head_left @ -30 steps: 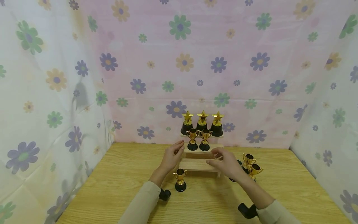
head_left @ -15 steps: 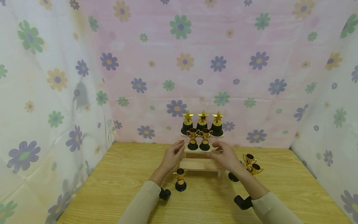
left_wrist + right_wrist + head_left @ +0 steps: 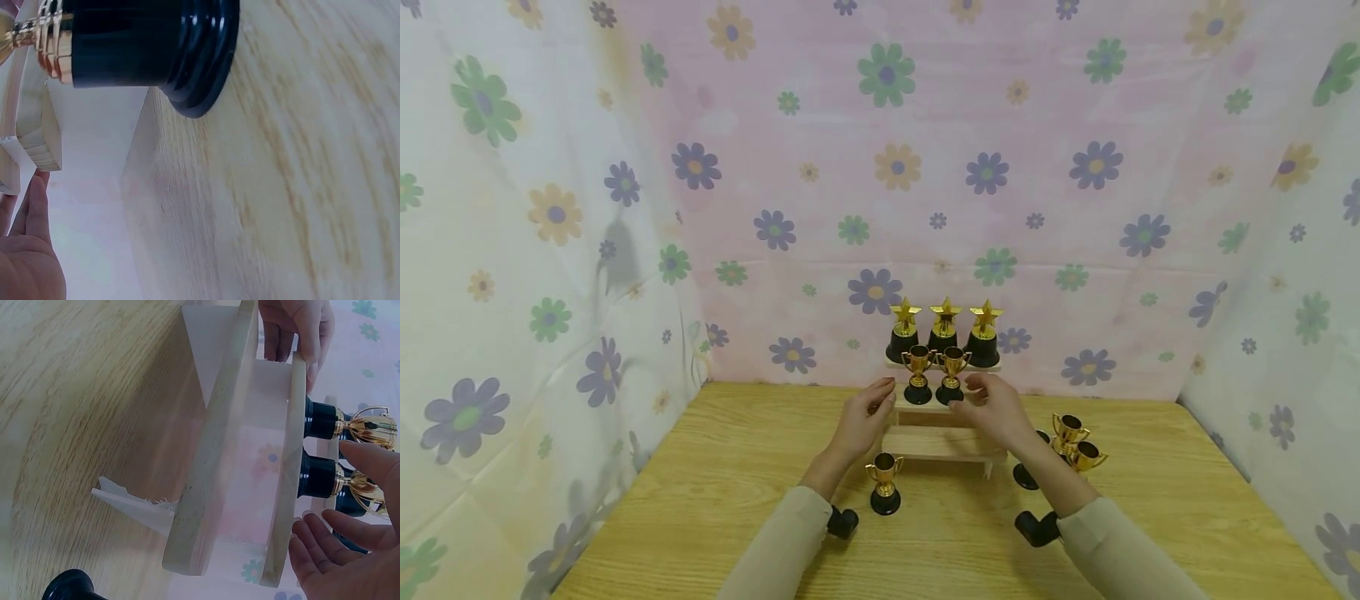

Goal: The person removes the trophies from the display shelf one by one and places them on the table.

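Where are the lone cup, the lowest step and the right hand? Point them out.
Lone cup (image 3: 885,487): head view, on its gold stem.
Lowest step (image 3: 931,441): head view, on its top face.
Right hand (image 3: 999,412): head view, on the back of it.

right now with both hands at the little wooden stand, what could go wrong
The right hand is close to the right-hand cup on the middle shelf; a nudge might tip it or push it into the left-hand cup beside it. The left hand is at the left end of the stand, so a bump might unsettle the three star trophies at the top. The lone cup standing by the left forearm might get knocked.
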Demonstrator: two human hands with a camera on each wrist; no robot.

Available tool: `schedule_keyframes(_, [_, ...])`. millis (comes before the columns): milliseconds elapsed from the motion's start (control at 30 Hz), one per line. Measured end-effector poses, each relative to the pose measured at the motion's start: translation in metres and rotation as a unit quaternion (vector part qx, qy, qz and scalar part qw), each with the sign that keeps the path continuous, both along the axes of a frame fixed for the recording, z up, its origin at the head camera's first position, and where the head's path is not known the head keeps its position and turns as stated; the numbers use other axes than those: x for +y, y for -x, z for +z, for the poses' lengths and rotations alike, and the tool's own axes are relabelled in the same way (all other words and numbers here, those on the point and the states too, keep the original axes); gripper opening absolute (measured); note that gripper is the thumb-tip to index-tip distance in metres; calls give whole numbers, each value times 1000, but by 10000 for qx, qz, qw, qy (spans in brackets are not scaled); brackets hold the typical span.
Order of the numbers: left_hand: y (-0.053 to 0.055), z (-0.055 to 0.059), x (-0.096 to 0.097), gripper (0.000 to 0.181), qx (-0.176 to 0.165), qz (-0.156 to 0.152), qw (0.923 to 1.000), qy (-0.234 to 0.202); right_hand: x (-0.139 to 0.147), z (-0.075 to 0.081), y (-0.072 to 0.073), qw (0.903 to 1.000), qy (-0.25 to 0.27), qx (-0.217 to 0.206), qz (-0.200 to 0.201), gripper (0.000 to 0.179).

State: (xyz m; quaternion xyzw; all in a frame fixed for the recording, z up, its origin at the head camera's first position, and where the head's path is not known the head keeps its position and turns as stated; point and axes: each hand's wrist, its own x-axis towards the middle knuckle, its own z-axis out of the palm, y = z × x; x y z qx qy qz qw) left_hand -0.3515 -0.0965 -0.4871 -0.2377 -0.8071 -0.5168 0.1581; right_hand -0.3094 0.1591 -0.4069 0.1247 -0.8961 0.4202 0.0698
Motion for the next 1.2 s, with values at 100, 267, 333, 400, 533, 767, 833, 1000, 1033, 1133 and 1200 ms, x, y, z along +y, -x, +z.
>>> schedule_keyframes(100, [0,0,0,40,-19,-23,10000,-2,-2,-1,4,10000,48,-45,-19,53])
schedule_keyframes(267, [-1,1,0,40,-204,-33,9998,-11,-5,-1,8,9999,115,-110,-67,55])
schedule_keyframes(333, [-1,2,0,41,-216,-25,9998,-9,-7,-2,10,9998,132,-128,-115,55])
schedule_keyframes(400, [-2,2,1,41,-197,-23,9998,-23,-8,-2,11,9997,142,-137,-172,54])
schedule_keyframes(533, [-3,3,1,41,-116,-33,9999,-67,-10,-4,14,9994,89,-95,-322,50])
schedule_keyframes(767, [-4,2,1,40,-114,-21,9999,-98,-14,-7,18,9986,78,-9,-522,44])
schedule_keyframes(833, [-4,2,1,40,-104,-11,9999,-93,-15,-7,19,9986,115,50,-520,42])
schedule_keyframes(1000, [-4,2,1,40,-72,19,10000,-46,-16,-8,19,9984,157,182,-513,37])
schedule_keyframes(1033, [-4,2,1,40,-65,23,10000,-43,-16,-9,20,9983,158,204,-518,36])
schedule_keyframes(1133, [-4,2,1,40,-52,28,10000,-43,-16,-10,20,9981,151,275,-523,32])
schedule_keyframes(1200, [-3,2,1,40,-69,25,10000,-49,-17,-10,21,9981,163,303,-518,31])
